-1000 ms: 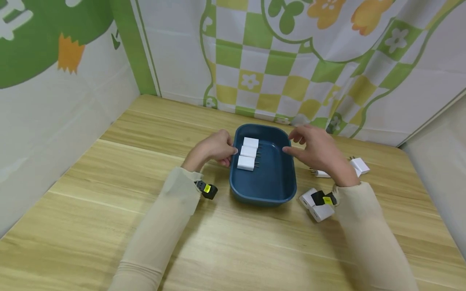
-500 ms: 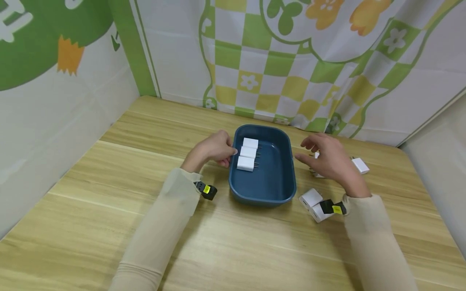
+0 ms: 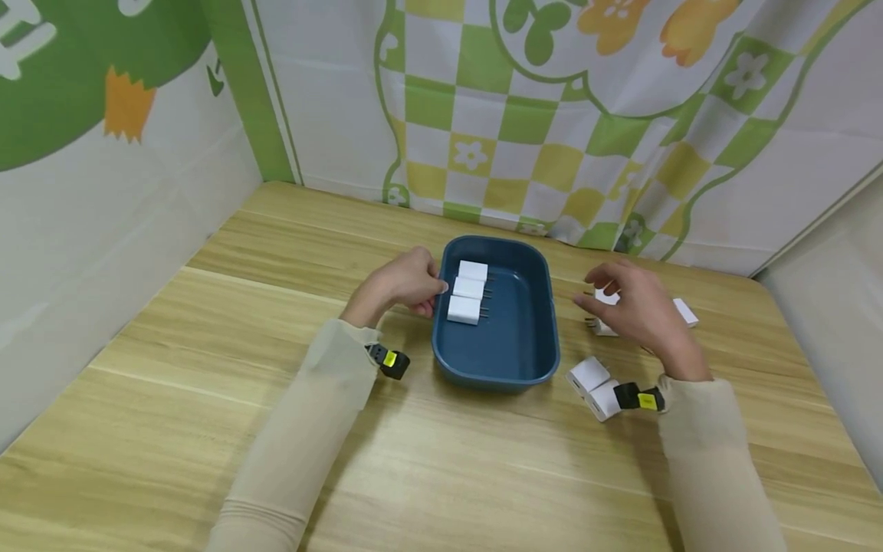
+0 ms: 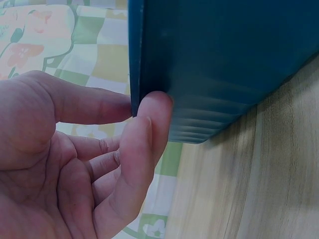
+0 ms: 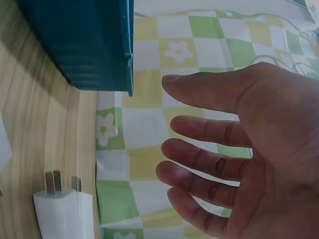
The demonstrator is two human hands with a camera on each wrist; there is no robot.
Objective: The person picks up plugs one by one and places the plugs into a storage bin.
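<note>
Shifted rightward since the earlier frame, away from the blue bin (image 3: 513, 337) at centre, with three white adapters (image 3: 467, 288) inside and its rim (image 4: 135, 55) pinched by the left hand (image 3: 400, 284), the spread, empty right hand (image 3: 640, 310) hangs near loose adapters (image 3: 605, 330) right of centre, apparently a reach that calls for pinching one.

free room in bin (image 3: 512, 337), right of chargers (image 3: 468, 288)

Head: high up, looks forward and down on the rounded blue plastic box (image 3: 510, 337).
Left wrist: very close, faces bare left hand (image 4: 75, 174) and box.
Right wrist: close, faces bare right hand (image 5: 269, 149).
Both wrists: share box, green-yellow-white checked cloth (image 5: 144, 164).
</note>
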